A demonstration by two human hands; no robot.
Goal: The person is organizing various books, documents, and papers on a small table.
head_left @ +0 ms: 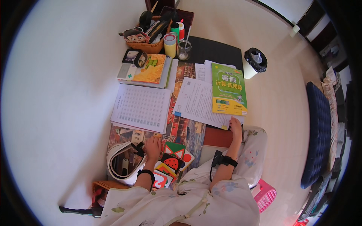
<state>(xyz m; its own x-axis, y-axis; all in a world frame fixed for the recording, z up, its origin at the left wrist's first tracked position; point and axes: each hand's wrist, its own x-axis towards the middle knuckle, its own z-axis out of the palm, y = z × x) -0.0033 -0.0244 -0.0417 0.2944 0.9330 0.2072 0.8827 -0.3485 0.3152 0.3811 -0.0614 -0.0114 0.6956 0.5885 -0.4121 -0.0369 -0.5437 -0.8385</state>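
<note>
My left hand [153, 149] rests palm down on the patterned table mat [174, 132], its fingers slightly apart and holding nothing. It lies between a white rounded case with black trim [111, 159] and a loose pile of colourful picture cards [172, 162]. At the near right corner of a printed sheet stack [194, 98], my right hand [236, 128] has its fingers closed on the paper edge. A blue binder clip [177, 113] and a yellow clip [225, 127] sit on this stack. Partly covering the sheets is a green and yellow workbook [228, 90].
Another stack of printed sheets [141, 107] lies at left, below several books [154, 68]. Behind stand a wicker basket [152, 47], a yellow cup [170, 46] and a glass jar [184, 51]. A lined bin [250, 68] and a pink plastic stool [266, 196] stand right.
</note>
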